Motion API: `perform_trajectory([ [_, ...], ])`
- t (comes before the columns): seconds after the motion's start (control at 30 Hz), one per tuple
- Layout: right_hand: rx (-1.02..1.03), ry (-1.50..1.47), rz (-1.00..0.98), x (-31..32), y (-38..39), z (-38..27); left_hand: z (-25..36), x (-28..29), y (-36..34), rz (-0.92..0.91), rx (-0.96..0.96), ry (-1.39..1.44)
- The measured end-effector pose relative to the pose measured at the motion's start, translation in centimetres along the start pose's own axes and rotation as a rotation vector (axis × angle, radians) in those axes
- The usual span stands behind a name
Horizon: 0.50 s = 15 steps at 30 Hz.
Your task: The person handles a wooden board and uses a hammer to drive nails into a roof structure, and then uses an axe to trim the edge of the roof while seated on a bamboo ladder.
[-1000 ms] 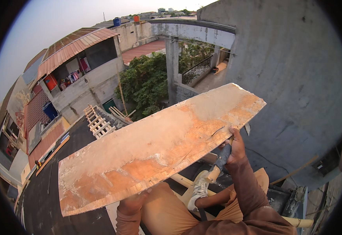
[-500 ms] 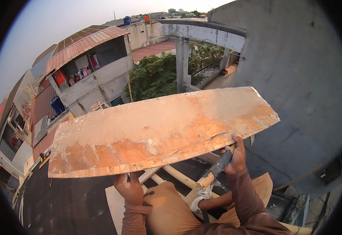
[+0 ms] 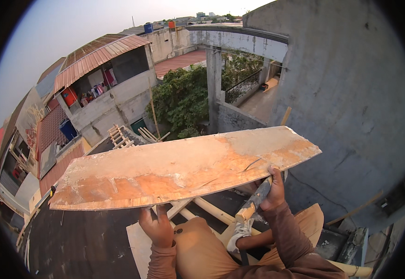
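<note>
A long plywood board [image 3: 184, 169], crusted with pale dried cement and bare orange wood in patches, is held up in front of me. My left hand [image 3: 158, 229] grips its near edge from below, left of the middle; the fingertips under it are hidden. Near the board's right end, my right hand [image 3: 274, 189] is closed round a wooden handle [image 3: 252, 203] with a dark wrapped or stained surface, and its thumb presses on the board's edge. Whatever the handle's far end carries is mostly hidden by board and hand.
I sit over wooden poles [image 3: 212, 210] on a dark roof surface [image 3: 95, 242]. A tall grey wall [image 3: 346, 102] rises close on the right. Beyond the board are a leafy tree [image 3: 179, 100], a concrete pillar [image 3: 215, 88] and a ladder-like wooden frame [image 3: 119, 136].
The board's far edge has dropped, so it lies flatter and lower, shifted slightly left. More of the yard behind it shows. Both hands keep their hold.
</note>
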State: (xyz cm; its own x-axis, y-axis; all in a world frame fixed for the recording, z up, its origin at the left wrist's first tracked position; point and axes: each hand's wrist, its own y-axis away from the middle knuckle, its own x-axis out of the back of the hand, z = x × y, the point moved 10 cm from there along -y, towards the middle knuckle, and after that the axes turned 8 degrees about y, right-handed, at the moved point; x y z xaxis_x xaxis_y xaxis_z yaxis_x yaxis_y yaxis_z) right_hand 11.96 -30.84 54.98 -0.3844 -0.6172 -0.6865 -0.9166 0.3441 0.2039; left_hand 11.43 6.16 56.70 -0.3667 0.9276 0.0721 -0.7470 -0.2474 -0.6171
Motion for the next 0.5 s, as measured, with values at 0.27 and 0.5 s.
perform_trajectory([
  [0.27, 0.072, 0.007, -0.048, 1.9, -1.7, 0.8, 0.9, -3.9, 5.3, 0.038, 0.542, 0.707],
  [0.5, 0.092, 0.027, -0.057, 1.7, -0.9, 0.5, 3.3, -16.5, 3.1, -0.299, 0.707, 1.437],
])
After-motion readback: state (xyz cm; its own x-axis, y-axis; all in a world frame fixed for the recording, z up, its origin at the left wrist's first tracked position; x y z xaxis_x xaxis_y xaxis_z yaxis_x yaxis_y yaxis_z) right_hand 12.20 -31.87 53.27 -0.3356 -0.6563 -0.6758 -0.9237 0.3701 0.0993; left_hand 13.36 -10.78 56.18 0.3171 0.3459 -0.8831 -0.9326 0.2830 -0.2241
